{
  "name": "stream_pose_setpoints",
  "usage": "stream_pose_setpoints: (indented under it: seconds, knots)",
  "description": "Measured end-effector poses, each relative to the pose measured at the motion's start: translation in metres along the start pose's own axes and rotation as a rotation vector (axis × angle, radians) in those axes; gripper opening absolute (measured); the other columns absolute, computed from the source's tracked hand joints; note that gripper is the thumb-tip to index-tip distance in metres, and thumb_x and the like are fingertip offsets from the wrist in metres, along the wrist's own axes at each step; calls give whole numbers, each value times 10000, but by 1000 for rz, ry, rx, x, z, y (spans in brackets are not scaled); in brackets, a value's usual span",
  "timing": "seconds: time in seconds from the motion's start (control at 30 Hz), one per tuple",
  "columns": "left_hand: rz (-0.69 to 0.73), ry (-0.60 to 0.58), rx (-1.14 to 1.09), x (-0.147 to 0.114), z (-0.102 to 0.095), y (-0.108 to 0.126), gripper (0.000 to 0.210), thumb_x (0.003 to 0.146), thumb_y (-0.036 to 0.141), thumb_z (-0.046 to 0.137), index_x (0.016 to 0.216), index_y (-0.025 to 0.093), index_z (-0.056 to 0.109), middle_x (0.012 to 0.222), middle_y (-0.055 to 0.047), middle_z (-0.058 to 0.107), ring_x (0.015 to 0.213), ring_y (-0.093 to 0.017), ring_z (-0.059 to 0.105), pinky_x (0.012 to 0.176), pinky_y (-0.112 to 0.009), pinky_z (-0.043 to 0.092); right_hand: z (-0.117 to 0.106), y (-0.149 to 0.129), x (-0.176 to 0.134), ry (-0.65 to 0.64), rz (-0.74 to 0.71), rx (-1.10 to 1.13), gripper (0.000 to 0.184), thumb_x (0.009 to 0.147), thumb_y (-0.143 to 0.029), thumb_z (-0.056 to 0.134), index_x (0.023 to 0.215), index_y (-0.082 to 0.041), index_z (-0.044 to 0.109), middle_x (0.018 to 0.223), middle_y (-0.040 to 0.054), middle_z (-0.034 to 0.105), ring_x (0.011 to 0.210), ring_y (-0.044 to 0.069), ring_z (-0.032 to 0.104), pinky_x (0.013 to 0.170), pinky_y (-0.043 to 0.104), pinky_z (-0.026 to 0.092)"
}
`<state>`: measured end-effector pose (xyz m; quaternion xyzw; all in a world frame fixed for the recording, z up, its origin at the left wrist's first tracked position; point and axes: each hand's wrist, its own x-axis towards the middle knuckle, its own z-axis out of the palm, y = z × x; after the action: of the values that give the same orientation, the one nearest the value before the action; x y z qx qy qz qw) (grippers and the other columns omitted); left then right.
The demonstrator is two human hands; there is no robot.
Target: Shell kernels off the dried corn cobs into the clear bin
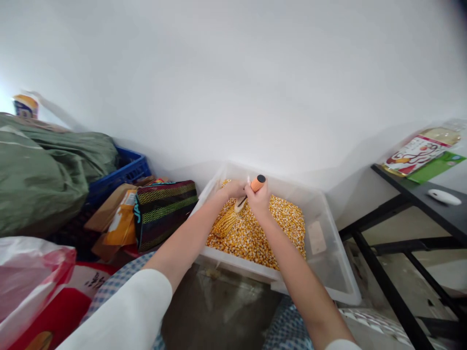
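A clear plastic bin stands against the wall, with loose yellow corn kernels piled in it. Over the kernels, my right hand is closed round the orange handle of a tool with a black butt end and a thin dark shaft pointing down and left. That shaft reaches the pale, bare end of a corn cob, whose lower part still carries rows of kernels. My left hand is closed at the cob's bare upper end; its fingertips are partly hidden.
On the left are a blue crate under a green cover, a striped mesh bag, cardboard and a red-and-white bag. A black shelf at right bears an oil bottle and a white object.
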<state>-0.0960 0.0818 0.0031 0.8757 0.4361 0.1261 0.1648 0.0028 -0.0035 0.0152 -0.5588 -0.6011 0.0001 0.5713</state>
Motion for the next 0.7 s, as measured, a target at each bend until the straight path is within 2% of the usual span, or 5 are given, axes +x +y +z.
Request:
stream_pose_setpoints:
  seconds: [0.17,0.4,0.53,0.7]
  knots:
    - [82,38,162,1,-1,0,281,774,300,469,829,126,682,841,-108,684,748,-197,600,684,-264,438,-6,1,1,24,22,24,273,732,-427,571,760,-194,433,577,-49,438,499,108,398,500,236,304]
    - [1,44,210,-4,-6,5,303,805,286,454,867,84,670,872,-130,675,763,-173,583,733,-263,433,-5,-2,-1,-23,-13,-9,278,730,-437,572,752,-195,436,552,-49,429,481,109,382,490,236,275]
    - [-34,25,205,-3,-4,6,304,808,261,446,885,68,668,890,-149,668,785,-196,582,751,-303,436,0,2,-1,-12,-6,-8,276,728,-431,566,781,-191,441,575,-38,452,504,116,405,500,236,292]
    - [-60,-2,178,1,-1,8,278,798,210,455,839,40,672,892,-173,661,807,-221,584,767,-325,435,9,11,-1,-74,-51,-44,261,732,-424,555,782,-189,452,565,-34,447,492,121,405,490,238,283]
